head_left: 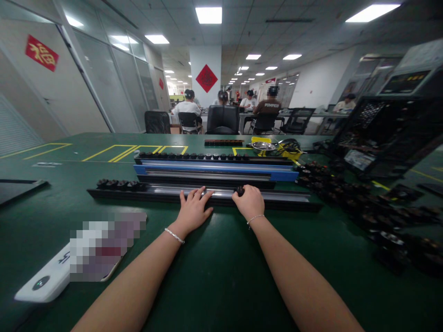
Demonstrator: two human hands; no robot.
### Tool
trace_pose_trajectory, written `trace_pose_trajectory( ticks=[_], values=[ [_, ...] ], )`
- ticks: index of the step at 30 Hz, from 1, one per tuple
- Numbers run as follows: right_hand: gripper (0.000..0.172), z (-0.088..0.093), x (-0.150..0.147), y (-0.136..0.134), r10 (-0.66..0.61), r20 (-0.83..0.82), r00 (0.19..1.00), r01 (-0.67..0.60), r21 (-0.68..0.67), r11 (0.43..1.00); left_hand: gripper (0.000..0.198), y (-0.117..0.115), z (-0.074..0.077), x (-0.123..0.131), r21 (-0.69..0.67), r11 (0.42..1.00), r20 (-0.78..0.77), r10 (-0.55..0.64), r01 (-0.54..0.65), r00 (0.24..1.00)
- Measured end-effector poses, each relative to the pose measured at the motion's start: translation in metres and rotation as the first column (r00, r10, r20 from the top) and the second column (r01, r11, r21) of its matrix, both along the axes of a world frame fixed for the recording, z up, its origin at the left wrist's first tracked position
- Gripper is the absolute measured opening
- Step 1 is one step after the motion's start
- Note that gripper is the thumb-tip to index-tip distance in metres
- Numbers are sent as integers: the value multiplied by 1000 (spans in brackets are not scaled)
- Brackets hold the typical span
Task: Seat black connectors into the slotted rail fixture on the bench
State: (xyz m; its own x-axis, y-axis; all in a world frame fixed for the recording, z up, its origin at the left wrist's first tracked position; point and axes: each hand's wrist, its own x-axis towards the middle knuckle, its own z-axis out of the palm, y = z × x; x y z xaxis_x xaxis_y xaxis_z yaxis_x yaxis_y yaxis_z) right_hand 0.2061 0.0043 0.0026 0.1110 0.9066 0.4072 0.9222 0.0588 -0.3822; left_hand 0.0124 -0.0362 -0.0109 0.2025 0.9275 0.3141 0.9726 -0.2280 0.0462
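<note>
A long black rail (162,193) with a shiny inner channel lies crosswise in front of me. Several small black parts (119,184) sit in a row at its left end. My left hand (194,208) rests on the rail's middle, fingers spread. Farther right, my right hand (251,202) pinches a small black knob-like part (240,189) at the channel; its exact kind is too small to tell. Behind lies a blue rail (207,169), and beyond it another rail (273,160) carries a row of similar black parts.
Loose black parts (360,203) are heaped on the right of the green table (221,272). A white device (51,272) lies at left, partly blurred out. At back right stand a metal bowl (263,146) and a black equipment case (367,133). Several people sit beyond the table.
</note>
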Motion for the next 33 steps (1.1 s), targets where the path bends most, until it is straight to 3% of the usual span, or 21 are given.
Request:
trace_pose_trajectory(
  ticks=[33],
  values=[
    [26, 3, 12, 1, -57, -19, 998, 57, -30, 998, 54, 2, -3, -1, 10, 1000, -11, -4, 4, 1000]
  ],
)
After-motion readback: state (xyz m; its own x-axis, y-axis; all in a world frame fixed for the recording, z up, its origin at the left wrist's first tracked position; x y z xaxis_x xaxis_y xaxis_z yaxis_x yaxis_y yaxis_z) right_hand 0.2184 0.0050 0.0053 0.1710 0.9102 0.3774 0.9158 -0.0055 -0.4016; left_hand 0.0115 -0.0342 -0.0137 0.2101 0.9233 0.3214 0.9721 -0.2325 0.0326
